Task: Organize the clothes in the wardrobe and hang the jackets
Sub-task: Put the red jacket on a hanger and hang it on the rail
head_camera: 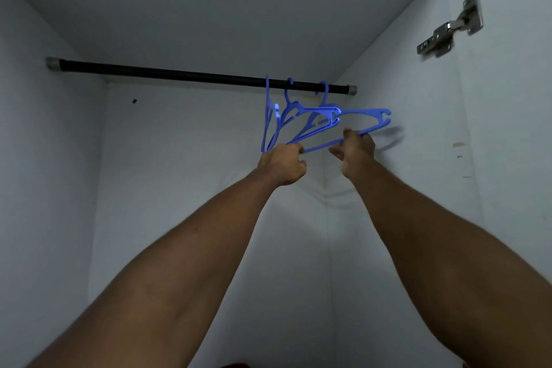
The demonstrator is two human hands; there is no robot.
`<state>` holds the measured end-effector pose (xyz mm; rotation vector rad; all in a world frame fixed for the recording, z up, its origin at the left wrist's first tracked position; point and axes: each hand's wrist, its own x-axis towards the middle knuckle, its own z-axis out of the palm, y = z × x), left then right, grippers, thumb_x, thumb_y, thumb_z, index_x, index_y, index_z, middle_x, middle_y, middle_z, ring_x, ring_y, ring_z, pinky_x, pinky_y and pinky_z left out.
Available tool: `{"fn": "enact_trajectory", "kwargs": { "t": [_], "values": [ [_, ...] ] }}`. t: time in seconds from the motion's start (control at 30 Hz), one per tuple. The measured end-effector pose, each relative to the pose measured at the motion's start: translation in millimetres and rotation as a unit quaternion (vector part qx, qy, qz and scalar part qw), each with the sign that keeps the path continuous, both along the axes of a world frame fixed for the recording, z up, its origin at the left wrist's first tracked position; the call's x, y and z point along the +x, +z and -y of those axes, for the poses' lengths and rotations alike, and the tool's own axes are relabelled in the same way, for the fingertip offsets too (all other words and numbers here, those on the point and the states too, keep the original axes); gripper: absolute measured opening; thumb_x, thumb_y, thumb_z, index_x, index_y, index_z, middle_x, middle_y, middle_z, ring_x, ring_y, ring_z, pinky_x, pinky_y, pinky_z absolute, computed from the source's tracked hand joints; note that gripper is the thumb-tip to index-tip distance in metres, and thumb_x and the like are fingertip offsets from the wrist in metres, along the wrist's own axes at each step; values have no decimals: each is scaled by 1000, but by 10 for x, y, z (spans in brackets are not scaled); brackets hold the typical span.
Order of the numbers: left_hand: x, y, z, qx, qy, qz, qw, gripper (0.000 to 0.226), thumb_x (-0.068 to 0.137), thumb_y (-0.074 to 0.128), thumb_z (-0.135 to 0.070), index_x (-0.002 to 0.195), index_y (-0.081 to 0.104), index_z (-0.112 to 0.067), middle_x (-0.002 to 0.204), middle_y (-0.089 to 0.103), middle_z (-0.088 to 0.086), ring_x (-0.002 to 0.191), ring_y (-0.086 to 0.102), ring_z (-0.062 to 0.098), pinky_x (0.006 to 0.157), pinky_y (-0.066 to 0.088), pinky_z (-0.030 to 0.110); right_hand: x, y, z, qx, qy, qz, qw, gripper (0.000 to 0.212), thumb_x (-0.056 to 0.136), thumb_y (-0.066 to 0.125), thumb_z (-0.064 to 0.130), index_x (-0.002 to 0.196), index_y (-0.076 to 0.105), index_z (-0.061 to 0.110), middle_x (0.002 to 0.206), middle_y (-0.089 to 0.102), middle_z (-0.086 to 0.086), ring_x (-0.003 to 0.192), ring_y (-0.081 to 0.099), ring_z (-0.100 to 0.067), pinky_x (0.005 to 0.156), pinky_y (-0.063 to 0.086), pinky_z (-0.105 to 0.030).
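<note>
Both hands are raised inside the wardrobe, and the left hand and right hand each clamp the bottom bar of the blue hangers hooked on the black rail. The hangers overlap; pulling one could snag and unhook its neighbours. No jackets are visible.

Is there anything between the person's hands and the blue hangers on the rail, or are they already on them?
Nothing visible stands between. Both hands are already at the blue hangers, which hang bunched near the right end of the black rail. The left hand grips their lower left ends; the right hand holds the bottom bar of the rightmost one.
</note>
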<state>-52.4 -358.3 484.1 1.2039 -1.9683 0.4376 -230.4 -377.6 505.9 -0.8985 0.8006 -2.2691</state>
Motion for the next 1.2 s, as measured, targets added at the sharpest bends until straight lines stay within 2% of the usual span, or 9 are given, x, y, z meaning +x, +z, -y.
{"fn": "enact_trajectory", "kwargs": {
  "t": [0.07,0.17,0.37,0.47,0.6,0.73,0.9,1.07,1.2],
  "values": [
    [-75,-6,-40,-16,-1,11,1000,39,94,56,-36,133,60,-32,125,69,-2,113,65,25,94,54,41,-1,18,-59,0,-23,-2,1000,20,98,60,27,108,65,10,93,74,-15,56,72,-21,70,65,-40],
    [-136,-18,-84,-40,-9,19,999,31,92,56,-32,121,66,-36,119,71,-6,106,67,21,84,55,36,45,91,-84,2,-129,-74,989,18,100,56,23,98,67,10,82,74,-9,53,72,-19,65,64,-37],
    [-100,37,-181,-50,-13,52,997,25,94,56,-28,112,72,-32,109,73,-10,96,67,16,83,59,39,107,352,-228,6,-263,-151,953,18,100,52,17,101,67,7,94,67,-7,78,63,-21,66,47,-29],
    [-64,11,-215,-49,-13,64,997,23,96,56,-28,109,74,-30,106,74,-9,94,68,16,81,58,36,87,399,-250,-6,-278,-153,948,19,101,50,15,99,68,8,95,70,-8,80,65,-22,66,44,-28],
    [28,-80,-163,-33,7,85,996,21,94,57,-29,104,76,-31,102,75,-9,96,68,17,85,58,40,59,305,-135,-22,-260,-140,955,15,98,54,12,92,68,13,88,71,-7,79,71,-23,73,61,-37],
    [96,-124,-121,-28,9,90,996,22,94,57,-28,103,77,-31,103,75,-11,95,69,17,87,58,38,7,317,-143,-47,-281,-140,948,16,98,54,10,98,70,10,95,72,-7,80,65,-21,72,50,-28],
    [210,-122,-87,-35,16,51,998,20,93,59,-31,100,77,-31,99,75,-10,95,68,17,83,55,34,63,250,-127,-53,-290,-129,947,18,98,53,13,103,70,12,99,73,-9,95,68,-29,82,51,-33],
    [163,-394,-37,11,2,2,1000,19,92,60,-32,97,77,-30,78,69,-15,85,71,16,81,56,32,101,-498,65,-61,-279,-15,958,17,96,58,20,99,74,14,93,75,-11,91,68,-34,80,50,-35],
    [247,-703,-2,69,20,4,997,20,93,59,-33,99,77,-30,73,63,-17,85,71,17,84,57,34,178,-1087,277,-49,-158,98,981,14,96,59,17,86,69,18,77,67,4,75,72,-22,74,63,-45]
  ]
}}
